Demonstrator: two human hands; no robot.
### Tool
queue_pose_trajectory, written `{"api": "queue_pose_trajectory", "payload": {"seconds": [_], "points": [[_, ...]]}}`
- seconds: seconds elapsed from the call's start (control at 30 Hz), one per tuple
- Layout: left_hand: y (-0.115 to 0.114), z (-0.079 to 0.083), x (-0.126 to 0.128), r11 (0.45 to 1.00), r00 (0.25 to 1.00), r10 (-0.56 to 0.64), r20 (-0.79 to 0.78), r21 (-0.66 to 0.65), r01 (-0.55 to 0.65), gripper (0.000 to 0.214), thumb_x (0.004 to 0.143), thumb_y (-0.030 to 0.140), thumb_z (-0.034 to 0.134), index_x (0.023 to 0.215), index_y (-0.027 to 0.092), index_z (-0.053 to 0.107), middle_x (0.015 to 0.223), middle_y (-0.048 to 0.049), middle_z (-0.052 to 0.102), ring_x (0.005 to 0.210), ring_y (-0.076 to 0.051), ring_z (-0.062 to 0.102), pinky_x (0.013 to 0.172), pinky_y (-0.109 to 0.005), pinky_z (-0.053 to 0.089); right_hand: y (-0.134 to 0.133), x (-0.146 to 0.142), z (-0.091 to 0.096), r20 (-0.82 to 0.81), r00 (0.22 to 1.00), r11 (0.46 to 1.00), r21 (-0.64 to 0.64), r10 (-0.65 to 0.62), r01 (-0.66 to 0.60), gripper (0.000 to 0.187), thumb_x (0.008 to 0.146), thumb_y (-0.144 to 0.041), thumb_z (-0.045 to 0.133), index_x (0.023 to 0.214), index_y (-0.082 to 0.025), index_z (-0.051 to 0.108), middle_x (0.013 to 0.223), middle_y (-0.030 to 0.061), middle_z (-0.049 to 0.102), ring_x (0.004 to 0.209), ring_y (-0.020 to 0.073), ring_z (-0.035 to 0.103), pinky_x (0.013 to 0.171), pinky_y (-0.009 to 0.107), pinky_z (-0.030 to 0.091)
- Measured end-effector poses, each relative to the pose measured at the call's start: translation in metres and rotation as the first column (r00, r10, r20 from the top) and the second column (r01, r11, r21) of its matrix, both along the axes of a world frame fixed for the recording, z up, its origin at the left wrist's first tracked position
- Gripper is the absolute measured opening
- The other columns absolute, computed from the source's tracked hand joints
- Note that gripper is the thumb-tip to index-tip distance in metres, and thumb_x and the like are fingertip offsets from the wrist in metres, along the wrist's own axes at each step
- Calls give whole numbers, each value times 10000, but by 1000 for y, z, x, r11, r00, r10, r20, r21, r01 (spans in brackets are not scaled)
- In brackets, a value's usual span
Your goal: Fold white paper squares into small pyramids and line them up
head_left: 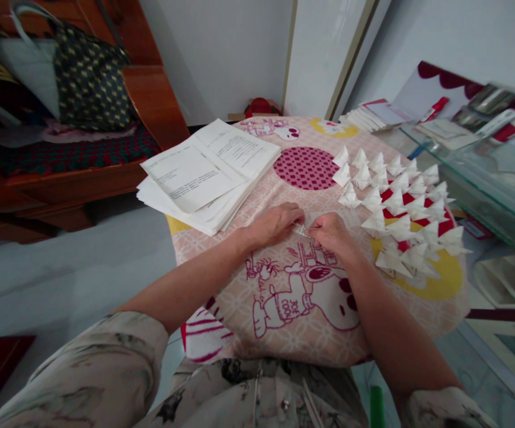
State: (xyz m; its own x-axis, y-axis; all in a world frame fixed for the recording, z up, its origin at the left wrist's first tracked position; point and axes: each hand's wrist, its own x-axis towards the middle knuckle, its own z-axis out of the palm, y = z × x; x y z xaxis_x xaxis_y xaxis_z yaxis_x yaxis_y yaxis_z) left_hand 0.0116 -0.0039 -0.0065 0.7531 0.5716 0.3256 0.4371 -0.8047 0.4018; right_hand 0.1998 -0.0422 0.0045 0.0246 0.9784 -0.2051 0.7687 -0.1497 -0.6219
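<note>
A small piece of folded paper [301, 230] lies between my two hands at the middle of the table, mostly covered by fingers. My left hand [278, 224] is bent over its left end, with the fingertips down on the paper. My right hand [330, 232] pinches the other end between thumb and curled fingers. To the right stand several rows of folded white paper cranes [398, 202], their pointed tips up. A stack of printed paper sheets [213, 172] rests to the left, slightly fanned, its top sheets overlapping.
A pink patterned cloth [235, 297] with cartoon dogs covers the round table. On the right is a glass shelf [454, 178] bearing papers, a red marker [436, 110] and a metal container [492, 101]. A wooden bench [157, 107] with a dark patterned bag [90, 77] stands at the left.
</note>
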Motion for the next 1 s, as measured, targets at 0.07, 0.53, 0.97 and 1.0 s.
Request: {"api": "queue_pose_trajectory", "payload": {"seconds": [0.07, 0.53, 0.97, 1.0], "points": [[-3, 0, 0, 994, 994, -108, 23, 1, 108, 228, 866, 41, 487, 947, 120, 685, 932, -97, 667, 874, -162, 607, 781, -265, 473, -2, 1, 2, -43, 999, 999, -36, -18, 16, 181, 760, -198, 624, 581, -175, 612, 448, 2, 579, 337, 104, 486, 371, 226, 311], [2, -10, -2, 984, 979, -178, 104, 3, 178, 337, 818, -41, 526, 917, 158, 779, 926, -73, 706, 853, -143, 652, 768, -232, 492, -1, 10, 5, -231, 970, 974, -226, -69, 15, 194, 729, -67, 603, 578, -178, 551, 411, -43, 544, 290, 84, 467, 287, 180, 319], [3, -9, -1, 987, 989, -103, 103, -109, 115, 271, 826, 24, 534, 916, 150, 757, 944, -71, 702, 877, -155, 647, 816, -261, 488, -8, 5, 4, -244, 962, 985, -150, -120, 84, 154, 739, -92, 638, 652, -191, 558, 407, -59, 536, 271, 85, 456, 269, 165, 291], [3, -9, -1, 989, 991, -77, 109, -121, 90, 241, 826, 48, 555, 935, 142, 749, 944, -70, 698, 874, -157, 643, 816, -266, 488, -9, 5, 4, -234, 964, 986, -140, -123, 92, 151, 737, -98, 642, 654, -192, 558, 407, -58, 533, 272, 87, 457, 270, 165, 287]]}}
